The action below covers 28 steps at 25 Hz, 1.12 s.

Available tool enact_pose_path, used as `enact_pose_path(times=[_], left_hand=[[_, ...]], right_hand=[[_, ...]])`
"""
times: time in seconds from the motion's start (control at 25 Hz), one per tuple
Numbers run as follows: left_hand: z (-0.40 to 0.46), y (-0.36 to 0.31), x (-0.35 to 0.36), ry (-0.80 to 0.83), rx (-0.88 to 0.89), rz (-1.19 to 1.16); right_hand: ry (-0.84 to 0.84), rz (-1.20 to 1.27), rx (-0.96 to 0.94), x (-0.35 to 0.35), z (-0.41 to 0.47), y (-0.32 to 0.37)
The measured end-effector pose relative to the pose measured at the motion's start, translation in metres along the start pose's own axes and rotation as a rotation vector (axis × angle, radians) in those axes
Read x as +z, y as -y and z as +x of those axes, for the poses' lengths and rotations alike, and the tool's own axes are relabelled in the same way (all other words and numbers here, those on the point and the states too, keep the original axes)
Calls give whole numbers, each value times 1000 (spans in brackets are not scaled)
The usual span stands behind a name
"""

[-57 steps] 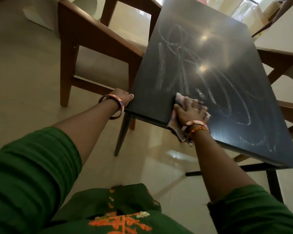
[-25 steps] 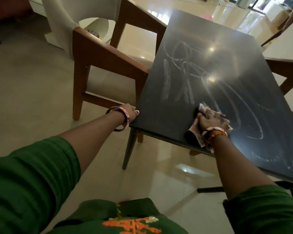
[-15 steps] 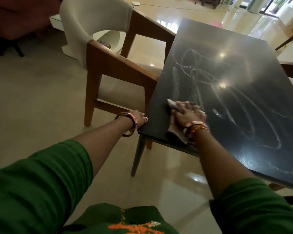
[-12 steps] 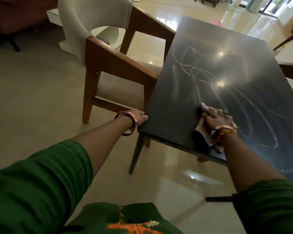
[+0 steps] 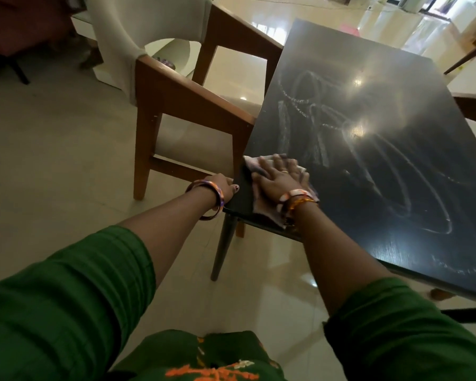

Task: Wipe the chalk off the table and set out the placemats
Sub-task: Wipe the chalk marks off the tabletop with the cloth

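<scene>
The right hand (image 5: pixel 276 179) lies flat with fingers spread, pressing a cloth (image 5: pixel 252 164) on the near left corner of the black table (image 5: pixel 396 166). The left hand (image 5: pixel 222 187) grips that corner's edge (thumb on top). White chalk (image 5: pixel 300 125) marks cover the table beyond the cloth.

Black table (image 5: pixel 368 188) scrawled with chalk (image 5: pixel 412 188), crumpled cloth (image 5: pixel 252 163) near corner

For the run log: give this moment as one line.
step: wiping | right hand: flat on cloth | left hand: grips table corner | chalk marks: remain | placemats: none visible
</scene>
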<state>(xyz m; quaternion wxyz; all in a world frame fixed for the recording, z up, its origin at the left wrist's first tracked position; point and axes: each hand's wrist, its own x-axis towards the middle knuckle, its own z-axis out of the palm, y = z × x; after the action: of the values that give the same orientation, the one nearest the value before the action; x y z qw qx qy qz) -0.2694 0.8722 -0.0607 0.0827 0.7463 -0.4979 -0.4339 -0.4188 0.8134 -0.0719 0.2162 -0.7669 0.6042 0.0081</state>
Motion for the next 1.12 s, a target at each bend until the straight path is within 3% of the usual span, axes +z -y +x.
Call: enact_pose_path(times=[0.2,0.32,0.4,0.52,0.64,0.72,0.84,0.96,1.04,1.12], left_hand=[[1,4,3,-23,29,-2],[6,7,5,-21,30,1],[9,8,4,-13,13,-22],[8,7,3,19,1,-96],[3,7,3,45,8,-188],[0,8,3,53,9,-206],[0,9,2,59,26,-174],[4,11,0,54,30,-171],[4,11,2,27,48,-160],[4,16,5,-19,71,-196]], right_hand=[[-139,116,424,-35,-15,-124],[-203,75,578,-30,-34,-110],[-227,4,478,-13,-35,-67],[-190,-77,123,22,-32,5],[-135,-111,-91,24,-23,16],[-185,-141,-14,12,-19,-21],[-256,-97,292,-15,-37,-96],[-282,-38,532,-24,-61,-121],[-284,-76,559,-12,-61,-96],[-272,-119,391,10,-55,-46]])
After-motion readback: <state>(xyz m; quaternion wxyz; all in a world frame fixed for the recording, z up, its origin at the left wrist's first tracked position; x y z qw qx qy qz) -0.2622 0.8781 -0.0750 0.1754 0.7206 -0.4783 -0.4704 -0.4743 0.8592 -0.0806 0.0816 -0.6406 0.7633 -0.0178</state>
